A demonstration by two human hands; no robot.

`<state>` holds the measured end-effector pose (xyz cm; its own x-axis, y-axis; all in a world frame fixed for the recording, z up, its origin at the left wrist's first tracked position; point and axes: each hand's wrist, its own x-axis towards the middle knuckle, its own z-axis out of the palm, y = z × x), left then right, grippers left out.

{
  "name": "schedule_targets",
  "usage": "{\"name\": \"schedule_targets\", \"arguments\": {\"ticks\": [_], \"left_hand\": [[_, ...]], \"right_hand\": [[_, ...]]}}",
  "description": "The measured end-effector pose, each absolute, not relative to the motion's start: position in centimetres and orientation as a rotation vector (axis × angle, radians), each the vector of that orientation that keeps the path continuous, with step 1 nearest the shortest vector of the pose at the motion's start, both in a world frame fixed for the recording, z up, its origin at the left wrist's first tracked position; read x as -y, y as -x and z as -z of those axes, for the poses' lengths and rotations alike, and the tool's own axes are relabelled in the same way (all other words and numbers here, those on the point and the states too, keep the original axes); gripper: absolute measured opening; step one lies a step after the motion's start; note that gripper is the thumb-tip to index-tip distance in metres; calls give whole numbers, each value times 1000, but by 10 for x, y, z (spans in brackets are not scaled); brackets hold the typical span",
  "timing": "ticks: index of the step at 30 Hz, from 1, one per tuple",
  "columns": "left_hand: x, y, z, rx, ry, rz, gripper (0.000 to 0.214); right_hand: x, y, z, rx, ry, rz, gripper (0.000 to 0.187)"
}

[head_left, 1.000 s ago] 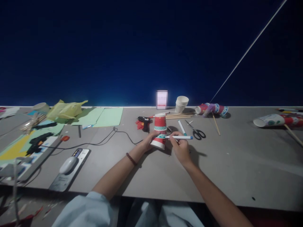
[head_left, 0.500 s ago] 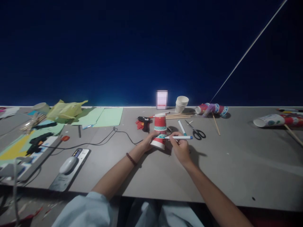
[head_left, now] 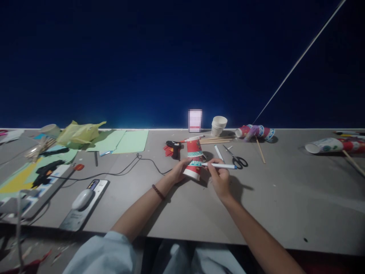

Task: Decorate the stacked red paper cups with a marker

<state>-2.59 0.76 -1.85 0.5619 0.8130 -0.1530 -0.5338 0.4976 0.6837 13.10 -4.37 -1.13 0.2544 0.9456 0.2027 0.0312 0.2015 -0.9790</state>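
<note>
My left hand point(head_left: 179, 171) is closed around the side of two joined paper cups point(head_left: 194, 153), red with white and teal patterned bands, tilted a little. Some of its fingers are hidden behind the cups. My right hand point(head_left: 220, 178) pinches a white marker with a blue end point(head_left: 222, 166), lying nearly level. The marker's tip is at the lower cup's teal band; whether it touches I cannot tell. Just beyond my right hand lie black-handled scissors point(head_left: 239, 161) and a teal-and-white marker point(head_left: 219, 153).
A black glue gun point(head_left: 173, 146) lies behind the cups, its cord running left. White stacked cups point(head_left: 219, 125) stand at the back near wooden sticks point(head_left: 216, 140). Decorated cup pieces point(head_left: 264, 132) lie right. A phone point(head_left: 84, 205), power strip point(head_left: 48, 190) and green paper point(head_left: 131, 141) are left.
The joined cups have tilted slightly, their upper end leaning left, and shifted a little right. My right hand and the marker have moved slightly right.
</note>
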Motion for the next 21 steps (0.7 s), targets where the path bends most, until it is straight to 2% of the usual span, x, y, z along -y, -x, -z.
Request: {"name": "schedule_targets", "arguments": {"ticks": [13,21], "left_hand": [[-7,26,21,-536,-695,-877,37],[-7,26,21,-545,-678,-880,34]], "right_hand": [[44,-132,13,1110,1194,-833,28],[45,-132,11,1181,1198,-808,24]]}}
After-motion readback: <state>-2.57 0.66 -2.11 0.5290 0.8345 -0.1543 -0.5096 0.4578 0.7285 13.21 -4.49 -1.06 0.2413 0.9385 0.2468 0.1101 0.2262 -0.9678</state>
